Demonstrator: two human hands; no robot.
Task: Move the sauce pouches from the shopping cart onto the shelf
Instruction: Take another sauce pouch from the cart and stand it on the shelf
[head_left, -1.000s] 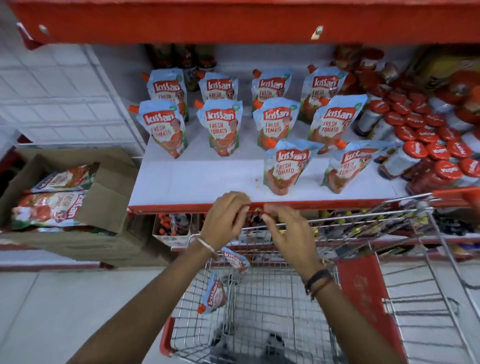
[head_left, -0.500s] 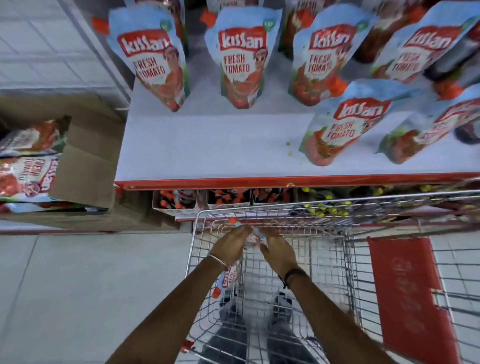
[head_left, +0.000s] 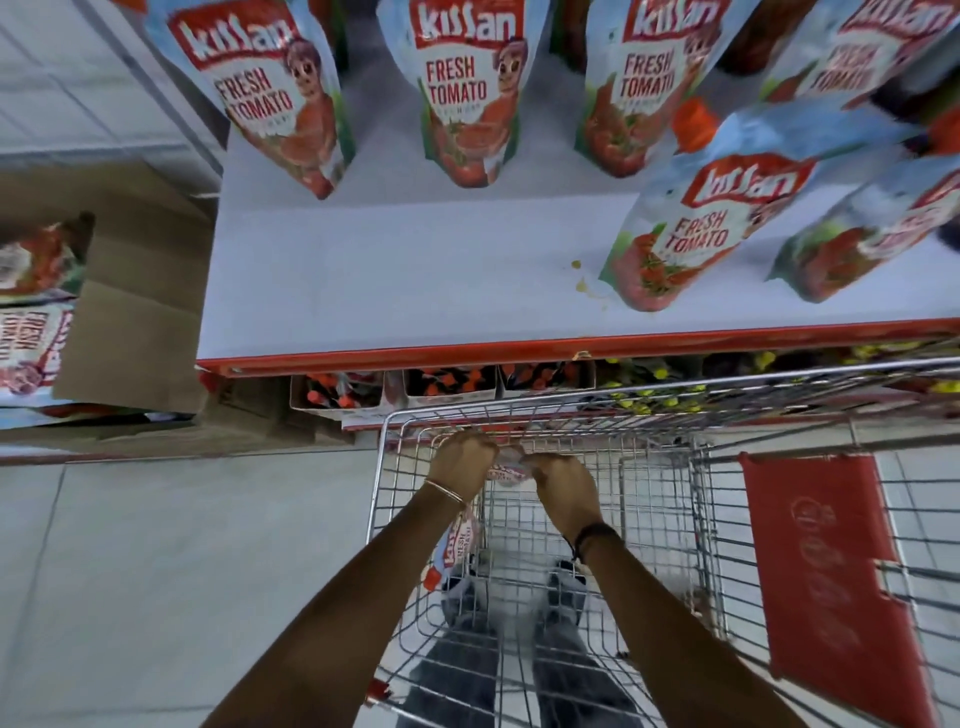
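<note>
Both my hands reach down into the wire shopping cart (head_left: 654, 509) at its far end. My left hand (head_left: 462, 460) and my right hand (head_left: 563, 480) close together around one sauce pouch (head_left: 506, 470), mostly hidden between them. A second pouch (head_left: 457, 545) lies in the cart under my left forearm. Several blue-and-red Kissan tomato pouches stand on the white shelf (head_left: 395, 280) above, one of them at the front right (head_left: 701, 218).
A cardboard box (head_left: 130, 322) with more pouches sits on the left, beside the shelf. The cart's red child-seat flap (head_left: 831, 571) is on the right. A lower shelf with small bottles (head_left: 447, 384) lies behind the cart's rim. Grey floor tiles spread left.
My hands went from the shelf's front edge down into the cart and closed on a pouch. The view tilted down and moved closer to the shelf.
</note>
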